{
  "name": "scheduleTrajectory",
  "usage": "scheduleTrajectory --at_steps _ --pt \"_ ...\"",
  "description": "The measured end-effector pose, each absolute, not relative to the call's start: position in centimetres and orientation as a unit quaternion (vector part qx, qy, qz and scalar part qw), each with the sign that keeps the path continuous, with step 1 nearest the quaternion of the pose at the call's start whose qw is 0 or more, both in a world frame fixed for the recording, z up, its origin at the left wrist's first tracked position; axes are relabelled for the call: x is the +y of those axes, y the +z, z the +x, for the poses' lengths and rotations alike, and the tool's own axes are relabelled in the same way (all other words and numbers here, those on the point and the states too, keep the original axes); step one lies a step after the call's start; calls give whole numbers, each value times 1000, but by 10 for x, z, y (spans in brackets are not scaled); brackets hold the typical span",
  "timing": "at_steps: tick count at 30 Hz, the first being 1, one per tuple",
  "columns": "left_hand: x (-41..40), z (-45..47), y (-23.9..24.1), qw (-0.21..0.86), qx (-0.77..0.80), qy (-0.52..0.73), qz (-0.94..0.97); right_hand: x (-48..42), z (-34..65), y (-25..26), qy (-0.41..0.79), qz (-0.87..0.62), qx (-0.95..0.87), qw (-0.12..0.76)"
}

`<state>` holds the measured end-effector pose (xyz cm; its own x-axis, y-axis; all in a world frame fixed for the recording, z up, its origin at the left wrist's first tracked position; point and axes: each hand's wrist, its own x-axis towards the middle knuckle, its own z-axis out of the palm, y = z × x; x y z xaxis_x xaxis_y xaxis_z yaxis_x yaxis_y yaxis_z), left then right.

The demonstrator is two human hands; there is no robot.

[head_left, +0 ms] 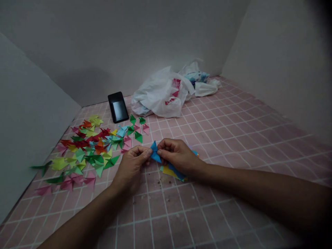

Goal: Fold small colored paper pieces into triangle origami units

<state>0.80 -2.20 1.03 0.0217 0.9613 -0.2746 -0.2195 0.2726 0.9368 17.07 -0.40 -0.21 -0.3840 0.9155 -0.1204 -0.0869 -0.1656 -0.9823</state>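
A small piece of folded blue paper (155, 153), pointed at top and bottom, is held between my two hands. My left hand (135, 159) pinches its left side with thumb and forefinger. Its right side is gripped by the thumb and curled fingers of my right hand (177, 154). Below and partly behind my right hand lies a stack of coloured paper sheets (169, 171), with blue and yellow edges showing. To the left is a spread of many folded paper figures (97, 147) in green, red, pink, yellow, orange and light blue.
A black phone-like device (118, 108) leans near the back wall. Right of it sits a crumpled white plastic bag (160, 91) with red print, and a blue-and-white packet (198, 76). Pale walls border the pink checked surface (233, 138) at the left, back and right.
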Motion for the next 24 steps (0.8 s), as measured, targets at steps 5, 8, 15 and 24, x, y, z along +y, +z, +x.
scheduleTrajectory --at_steps 5,8,15,24 --pt "-24 9 12 631 510 477 338 -3 171 -2 647 -398 -518 393" --pt "-24 10 12 641 508 481 317 -3 171 -2 643 -399 -523 393" --pt "-23 10 13 649 508 474 310 -3 172 -6 635 -392 -537 394" --pt "-23 11 12 649 505 482 302 -3 171 -6 636 -394 -536 392"
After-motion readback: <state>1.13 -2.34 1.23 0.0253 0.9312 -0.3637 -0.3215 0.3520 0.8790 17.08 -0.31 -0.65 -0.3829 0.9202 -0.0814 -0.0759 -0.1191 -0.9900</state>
